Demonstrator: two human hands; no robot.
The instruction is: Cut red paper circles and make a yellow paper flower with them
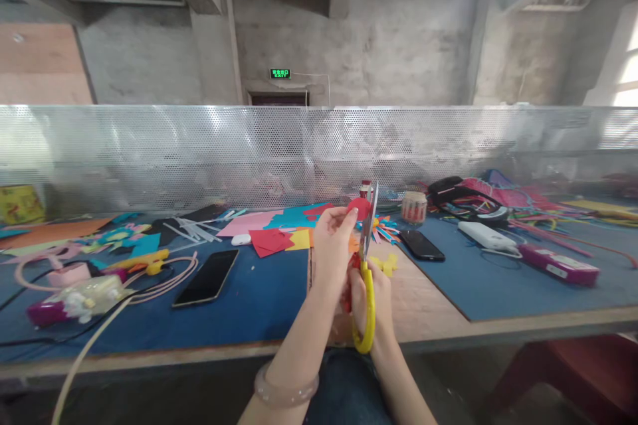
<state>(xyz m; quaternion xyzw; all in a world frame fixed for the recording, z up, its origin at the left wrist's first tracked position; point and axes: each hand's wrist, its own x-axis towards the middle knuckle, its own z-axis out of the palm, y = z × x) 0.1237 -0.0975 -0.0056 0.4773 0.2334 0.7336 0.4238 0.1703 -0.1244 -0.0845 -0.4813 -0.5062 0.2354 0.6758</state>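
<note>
My left hand (335, 229) pinches a small red piece of paper (359, 210) with a rounded edge, held up above the table. In my right hand (377, 302) is a pair of scissors (369, 309) with yellow and red handles, its blades pointing upward. The blades stand right beside the red paper; whether they touch it I cannot tell. Below and behind the hands, a yellow paper cutout (390, 264) lies on a wooden board (423, 285). Part of the right hand's fingers is hidden by the scissors and the left wrist.
Red paper sheets (269, 242) and a black phone (207, 277) lie left of the hands. To the right are another phone (421, 245), a jar (413, 207) and a white power strip (488, 237). A glue gun (142, 260) rests farther left. A perforated metal screen (199, 159) closes the back.
</note>
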